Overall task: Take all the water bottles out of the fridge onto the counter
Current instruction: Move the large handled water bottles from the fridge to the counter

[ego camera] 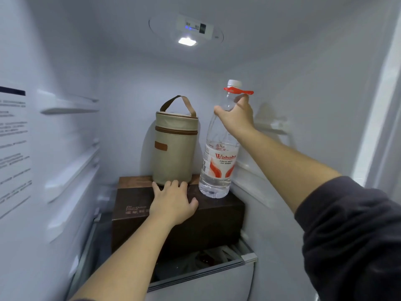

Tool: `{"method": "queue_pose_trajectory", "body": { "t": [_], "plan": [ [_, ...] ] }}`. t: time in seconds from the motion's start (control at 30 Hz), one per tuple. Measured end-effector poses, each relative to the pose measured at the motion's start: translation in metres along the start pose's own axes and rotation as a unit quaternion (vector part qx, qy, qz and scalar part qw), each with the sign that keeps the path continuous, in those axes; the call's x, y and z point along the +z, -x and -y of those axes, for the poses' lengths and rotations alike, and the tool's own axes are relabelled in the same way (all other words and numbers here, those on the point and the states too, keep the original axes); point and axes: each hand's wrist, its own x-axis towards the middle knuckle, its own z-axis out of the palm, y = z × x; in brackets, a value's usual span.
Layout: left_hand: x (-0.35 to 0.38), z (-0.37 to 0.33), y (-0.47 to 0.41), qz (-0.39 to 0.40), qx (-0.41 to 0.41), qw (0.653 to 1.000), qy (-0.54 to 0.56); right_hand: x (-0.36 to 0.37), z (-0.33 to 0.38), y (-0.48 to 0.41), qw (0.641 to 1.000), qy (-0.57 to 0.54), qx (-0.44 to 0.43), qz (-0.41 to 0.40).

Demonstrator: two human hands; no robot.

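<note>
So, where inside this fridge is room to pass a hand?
Open air above the beige bag, up to the lamp. Free strip between the brown box and the left wall. Crowded: the gap between bag and water bottle.

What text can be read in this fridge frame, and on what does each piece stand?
"Wahaha": red brand on the water bottle label.
Small print beneath it: too small to read.
Pale print on the brown box: blurred.
Lines on the sticker on the left fridge wall: blurred.
Markings on the ceiling panel: unreadable.
</note>
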Motion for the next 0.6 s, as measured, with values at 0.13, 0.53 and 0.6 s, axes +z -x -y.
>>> {"method": "queue_pose_trajectory", "body": {
  "t": [0.13,0.53,0.6],
  "plan": [
    [0.0,0.0,0.001,0.002,0.0,1.0,0.002,-0.017,0.002,0.004,1.0,-0.001,-0.02,-0.002],
    [0.003,0.0,0.0,-0.01,-0.004,1.0,-0.003,-0.022,0.026,-0.028,0.991,-0.058,0.114,0.049],
    [0.003,0.0,-0.001,-0.01,-0.004,1.0,-0.002,-0.019,0.028,-0.03,0.985,-0.099,0.128,0.061]
  ]
}}
